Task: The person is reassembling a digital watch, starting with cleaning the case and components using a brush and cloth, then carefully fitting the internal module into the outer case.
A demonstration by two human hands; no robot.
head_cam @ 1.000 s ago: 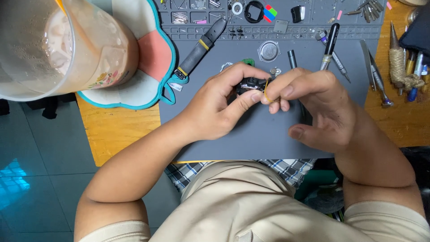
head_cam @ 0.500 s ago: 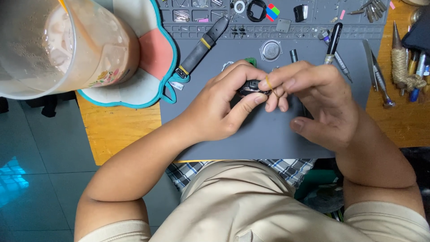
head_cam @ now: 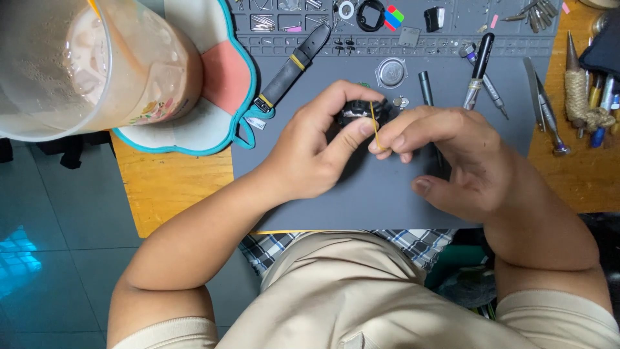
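My left hand (head_cam: 310, 148) grips a small black watch case (head_cam: 360, 111) over the grey work mat (head_cam: 387, 194), thumb and fingers wrapped round it. My right hand (head_cam: 445, 155) pinches a thin yellow stick (head_cam: 374, 126) between thumb and forefinger, its tip resting against the watch case. Both hands meet at the middle of the mat. Part of the case is hidden by my fingers.
A black watch strap (head_cam: 290, 64) lies at the mat's upper left, and a round metal case back (head_cam: 391, 71) sits just behind my hands. A black pen tool (head_cam: 478, 61), tweezers (head_cam: 542, 97) and small parts line the back. A large plastic cup with a milky drink (head_cam: 90, 64) stands on a scalloped coaster (head_cam: 219, 97).
Both hands with the watch case have shifted slightly toward the back of the mat. The yellow stick stays against the case.
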